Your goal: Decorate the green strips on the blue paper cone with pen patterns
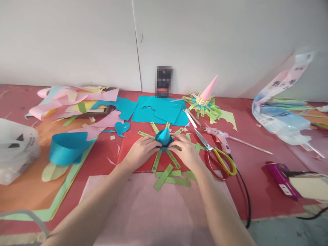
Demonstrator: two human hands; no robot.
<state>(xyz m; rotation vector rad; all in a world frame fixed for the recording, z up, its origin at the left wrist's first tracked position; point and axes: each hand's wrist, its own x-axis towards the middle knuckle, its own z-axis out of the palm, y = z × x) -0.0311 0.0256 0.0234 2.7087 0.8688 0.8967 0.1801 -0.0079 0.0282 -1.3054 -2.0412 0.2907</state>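
Observation:
A small blue paper cone [164,136] stands point up in the middle, ringed at its base by a dark blue band. Green patterned paper strips [156,160] spread out from under it like rays over a red sheet [133,160]. My left hand [143,150] holds the base from the left, fingers closed on its edge. From the right, my right hand [185,148] pinches the same base, its thumb near the left thumb at the front. Plain green strips [164,176] lie crossed just in front of the red sheet.
Scissors [208,147] and a pink glue gun [221,136] lie to the right, near a finished-looking pink cone [209,89]. Blue sheets [159,111] lie behind. Paper scraps [74,99], a blue loop [68,147] and a white bag [17,150] are left; a purple power strip [282,179] is right.

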